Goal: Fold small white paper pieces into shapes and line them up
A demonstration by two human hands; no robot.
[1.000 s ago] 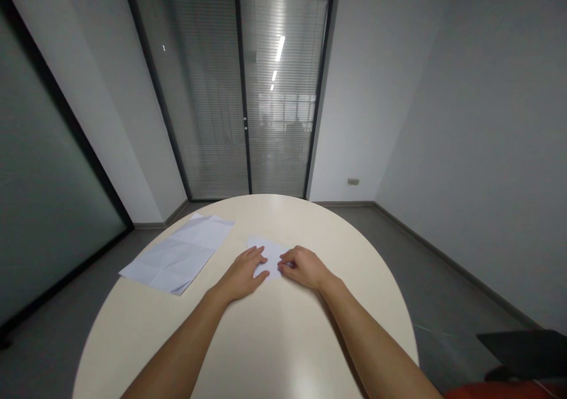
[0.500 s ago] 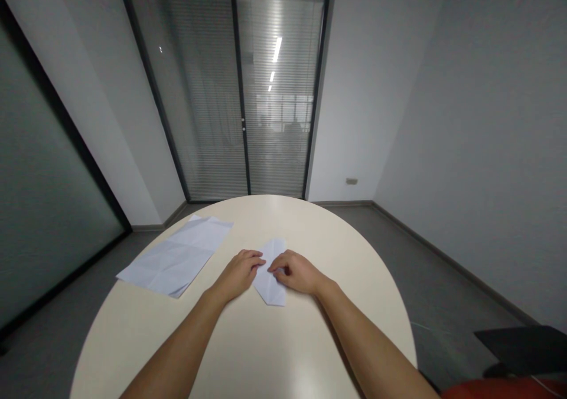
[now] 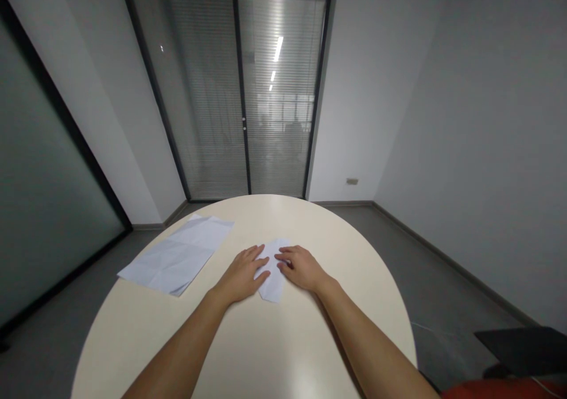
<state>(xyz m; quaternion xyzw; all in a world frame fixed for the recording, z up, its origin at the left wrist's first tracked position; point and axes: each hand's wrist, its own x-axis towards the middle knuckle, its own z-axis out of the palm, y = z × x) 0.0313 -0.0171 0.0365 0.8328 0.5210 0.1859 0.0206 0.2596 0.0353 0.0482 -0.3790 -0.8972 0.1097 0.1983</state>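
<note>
White folded paper (image 3: 273,288) lies on the table (image 3: 266,352) between your hands, some folds apparently made, though whether more remain you can't tell. Your left hand (image 3: 240,276) rests open, fingers spread over its left edge; your right hand (image 3: 305,269) curls its fingers at the right edge, any grip unclear.

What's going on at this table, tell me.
A person is working on a small folded piece of white paper lying on a round, cream-coloured table. The left hand rests on its left side with fingers spread, and the right hand is at its right edge with fingers bent. Larger creased white paper lies off to the left, with neither hand on it.
</note>
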